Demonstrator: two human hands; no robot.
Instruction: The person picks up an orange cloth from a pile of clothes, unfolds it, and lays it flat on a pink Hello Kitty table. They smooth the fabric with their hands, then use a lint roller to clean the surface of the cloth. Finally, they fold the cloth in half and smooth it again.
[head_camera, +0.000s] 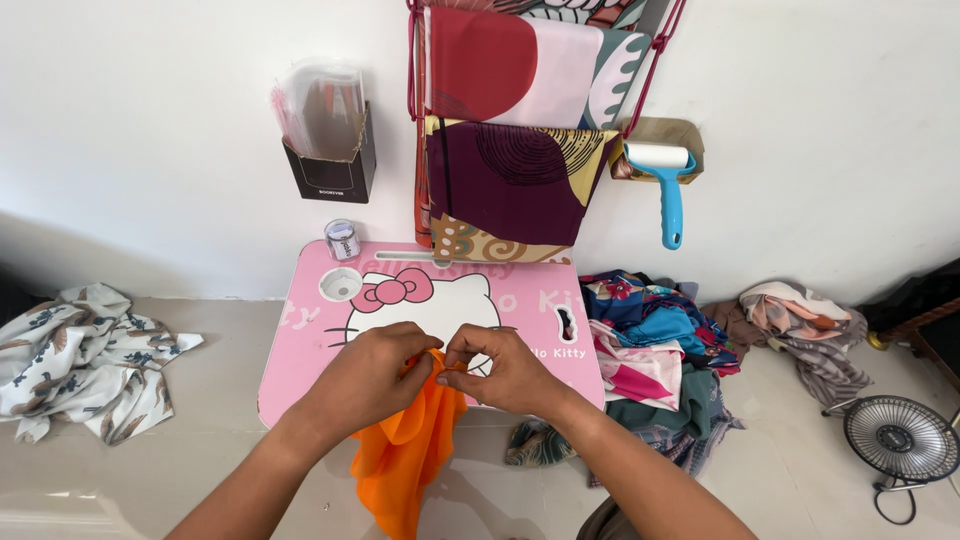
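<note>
White wall, pale floor; small pink lap table (300, 350) is ref. Left hand (375, 375) & right hand (505, 372) both pinch top edge of orange cloth (405, 460) over table's near edge, rest hanging below, likely to square a fold. Fabric pile (660, 360) right of table; lint roller (668, 185) on wall above-right.

A single head-worn camera looks down and forward from above the person's forearms, facing a white wall (150, 120) at 12 o'clock. It sits close over a small pink desk (300, 350) at frame centre, with the floor (200, 450) spreading to 9 and 3 o'clock. The wide view reaches hanging cloths (510, 130) at 12 o'clock and a small fan (900, 440) at 4 o'clock.
</note>
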